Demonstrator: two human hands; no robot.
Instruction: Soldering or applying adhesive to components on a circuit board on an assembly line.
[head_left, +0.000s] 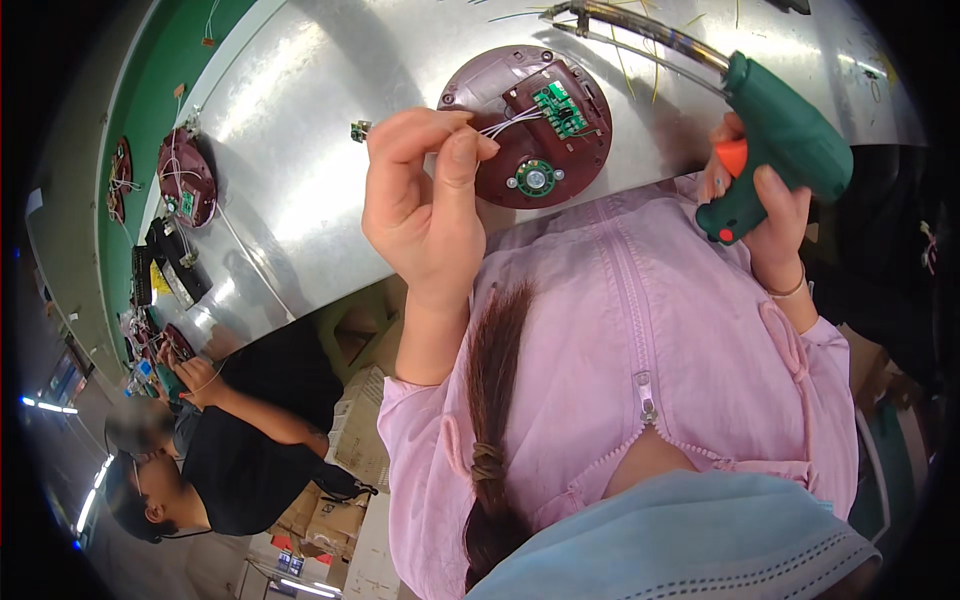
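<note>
A round dark-red plastic housing (pixel 475 80) lies on the metal bench in front of me. Set in it are a green circuit board (pixel 562 108) and, lower down, a small round green-rimmed part (pixel 537 179) with a silver centre. My left hand (pixel 425 195) pinches thin white wires (pixel 512 123) that run to the board. Just beyond its knuckles shows a tiny green board (pixel 359 131). My right hand (pixel 775 215) grips a green soldering gun (pixel 790 130), a finger near its orange trigger. The gun's metal tip points left, above the far side of the housing and apart from it.
The metal bench (pixel 300 130) carries loose wire bits at its far side. More dark-red housings (pixel 187 180) with white wires stand at the left by a green strip (pixel 120 290). A co-worker in black (pixel 260 430) works farther along. Cardboard boxes (pixel 330 525) sit below the bench.
</note>
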